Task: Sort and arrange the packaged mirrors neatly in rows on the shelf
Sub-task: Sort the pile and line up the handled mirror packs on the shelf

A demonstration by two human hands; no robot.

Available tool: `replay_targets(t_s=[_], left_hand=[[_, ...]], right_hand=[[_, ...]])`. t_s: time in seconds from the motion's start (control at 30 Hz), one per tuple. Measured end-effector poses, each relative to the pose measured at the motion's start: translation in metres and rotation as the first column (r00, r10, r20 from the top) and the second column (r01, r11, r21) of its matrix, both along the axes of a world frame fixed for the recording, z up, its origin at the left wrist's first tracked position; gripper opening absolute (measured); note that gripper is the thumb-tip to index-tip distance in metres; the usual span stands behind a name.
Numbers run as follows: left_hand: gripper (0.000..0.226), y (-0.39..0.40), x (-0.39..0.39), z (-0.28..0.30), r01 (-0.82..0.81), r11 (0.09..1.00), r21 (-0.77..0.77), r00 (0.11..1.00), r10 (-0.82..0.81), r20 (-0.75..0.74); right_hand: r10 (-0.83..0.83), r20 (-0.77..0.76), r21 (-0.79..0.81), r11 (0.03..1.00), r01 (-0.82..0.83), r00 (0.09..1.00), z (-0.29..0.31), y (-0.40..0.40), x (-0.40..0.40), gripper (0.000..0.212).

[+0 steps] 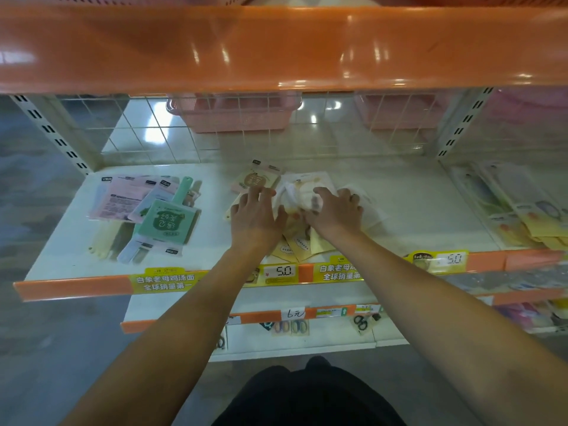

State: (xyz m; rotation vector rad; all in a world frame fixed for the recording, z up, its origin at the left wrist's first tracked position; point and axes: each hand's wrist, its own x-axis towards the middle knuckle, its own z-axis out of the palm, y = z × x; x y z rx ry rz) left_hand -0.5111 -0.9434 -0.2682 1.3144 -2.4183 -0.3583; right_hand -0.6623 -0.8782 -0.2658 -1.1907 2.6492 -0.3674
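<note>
dark clothing (307, 395) fills the bottom of the head view, nearest the camera, and two bare forearms reach forward from it to a white shelf (76, 241) with an orange front strip. both hands are on a loose pile of packaged mirrors (302, 241) in pale yellow and white wrappers, near the middle of the shelf and reaching almost to its front edge. the left hand (255, 216) lies palm down on the left part of the pile, fingers stretched forward and slightly spread, fingertips on a beige pack (249, 179) that lies at the back left of the heap; it presses rather than grips. the right hand (335, 212) lies over the right part, fingers bent down onto a round cream mirror in a clear wrapper (302, 192); whether the fingers close round it or only press on it, i cannot tell. well apart on the left of the same shelf lies a second untidy heap, with pink packs (126, 195) under a green handled mirror pack (167, 222) that lies askew on top. at the right end, more yellow packs (534, 226) overlap in a slanted stack. yellow price tags (282, 272) reading 5.0 sit on the front strip. behind the wire mesh back stand pink baskets (233, 115). on a lower shelf lie scissors (362, 322).
</note>
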Motion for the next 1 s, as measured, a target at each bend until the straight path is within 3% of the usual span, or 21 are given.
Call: replay_targets(t_s=[0.5,1.0], left_hand=[[0.040,0.026,-0.062,0.006,0.190,0.982,-0.014,0.982,-0.189,0.021],[0.036,0.114,-0.228,0.013,0.282,0.957,-0.063,0.959,-0.283,-0.010]], right_hand=[[-0.121,-0.076,-0.161,0.981,0.107,0.990,0.021,0.049,-0.040,0.056],[-0.254,-0.115,-0.211,0.951,0.226,0.960,0.021,0.155,-0.205,0.042]])
